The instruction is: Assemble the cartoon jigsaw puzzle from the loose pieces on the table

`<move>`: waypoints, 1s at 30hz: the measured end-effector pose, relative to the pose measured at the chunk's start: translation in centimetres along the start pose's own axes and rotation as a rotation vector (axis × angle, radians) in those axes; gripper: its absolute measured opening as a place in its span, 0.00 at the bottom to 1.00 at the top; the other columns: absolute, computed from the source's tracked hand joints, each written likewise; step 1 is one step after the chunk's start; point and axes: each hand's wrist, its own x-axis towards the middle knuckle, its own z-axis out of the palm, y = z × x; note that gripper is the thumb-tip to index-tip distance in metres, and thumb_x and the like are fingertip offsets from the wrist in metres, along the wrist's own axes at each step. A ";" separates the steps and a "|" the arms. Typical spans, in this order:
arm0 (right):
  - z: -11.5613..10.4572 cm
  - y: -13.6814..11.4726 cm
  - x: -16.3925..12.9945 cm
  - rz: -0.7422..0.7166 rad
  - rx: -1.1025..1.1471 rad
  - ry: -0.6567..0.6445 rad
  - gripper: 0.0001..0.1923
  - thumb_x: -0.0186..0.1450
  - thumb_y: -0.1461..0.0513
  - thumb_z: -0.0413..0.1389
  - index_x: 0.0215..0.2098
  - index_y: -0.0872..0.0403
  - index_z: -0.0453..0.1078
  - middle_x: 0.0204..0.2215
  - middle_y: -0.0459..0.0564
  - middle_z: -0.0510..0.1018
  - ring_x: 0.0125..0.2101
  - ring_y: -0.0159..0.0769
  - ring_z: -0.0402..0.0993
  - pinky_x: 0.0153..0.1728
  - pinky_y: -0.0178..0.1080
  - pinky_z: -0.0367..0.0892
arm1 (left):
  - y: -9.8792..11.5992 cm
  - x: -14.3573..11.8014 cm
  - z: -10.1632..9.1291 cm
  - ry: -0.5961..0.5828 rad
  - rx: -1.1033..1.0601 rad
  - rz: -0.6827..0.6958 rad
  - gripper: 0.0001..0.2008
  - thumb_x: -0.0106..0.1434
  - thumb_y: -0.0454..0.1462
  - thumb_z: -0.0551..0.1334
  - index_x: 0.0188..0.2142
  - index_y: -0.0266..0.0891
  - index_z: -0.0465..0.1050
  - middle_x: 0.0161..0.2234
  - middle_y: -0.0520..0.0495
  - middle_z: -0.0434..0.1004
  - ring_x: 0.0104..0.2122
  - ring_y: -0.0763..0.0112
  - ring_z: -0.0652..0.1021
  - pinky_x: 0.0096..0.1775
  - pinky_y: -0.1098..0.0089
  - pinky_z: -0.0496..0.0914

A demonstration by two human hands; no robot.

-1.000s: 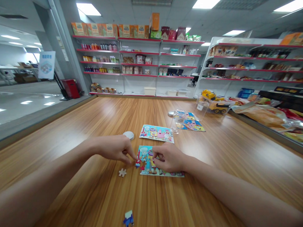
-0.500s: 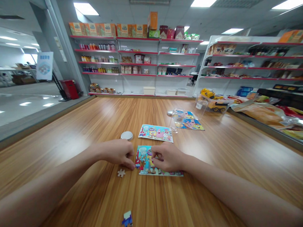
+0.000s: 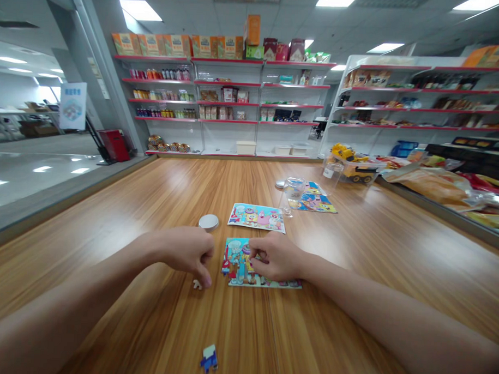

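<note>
The left hand (image 3: pixel 187 254) is curled with its fingertips pressed down on a loose pale puzzle piece (image 3: pixel 196 284) that lies face down on the wooden worktop (image 3: pixel 154 325); whether the grip has closed around the piece or only touches its top cannot be told, since the fingers cover most of it. Just to the right of that hand lies the partly built cartoon puzzle (image 3: pixel 241 263), and the right hand (image 3: pixel 275 257) rests on its right half, fingers bent and pinched together over the picture, though what they pinch is hidden. Nearer the person than both hands, well apart from them, a blue puzzle piece (image 3: pixel 209 358) lies alone on the wood. Beyond the left hand sits a round silver lid (image 3: pixel 208 222), and beyond the right hand a finished puzzle picture (image 3: pixel 257 217). Farther off past that stand a clear jar (image 3: pixel 294 192) and another colourful picture (image 3: pixel 316 201).
</note>
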 end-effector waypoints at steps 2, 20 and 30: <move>0.0 0.0 0.0 0.002 -0.005 -0.001 0.03 0.55 0.65 0.55 0.28 0.55 0.70 0.15 0.41 0.69 0.17 0.28 0.63 0.22 0.30 0.52 | -0.1 -0.6 -0.4 -0.045 0.020 -0.012 0.11 0.48 0.42 0.71 0.27 0.39 0.77 0.23 0.53 0.73 0.21 0.74 0.68 0.22 0.74 0.54; -0.1 -0.2 0.0 0.001 0.003 0.005 0.02 0.55 0.65 0.55 0.26 0.55 0.69 0.16 0.42 0.71 0.18 0.28 0.63 0.22 0.30 0.51 | 2.4 -0.6 -0.2 0.026 -0.012 0.192 0.07 0.51 0.36 0.70 0.27 0.39 0.74 0.23 0.56 0.74 0.23 0.74 0.71 0.22 0.73 0.55; -0.1 -0.1 -0.1 0.001 0.005 -0.004 0.02 0.55 0.65 0.55 0.27 0.55 0.70 0.16 0.43 0.71 0.18 0.28 0.63 0.22 0.31 0.51 | 2.6 -1.2 -0.7 -0.089 -0.046 0.167 0.08 0.50 0.37 0.72 0.27 0.39 0.75 0.24 0.54 0.77 0.23 0.74 0.72 0.21 0.75 0.55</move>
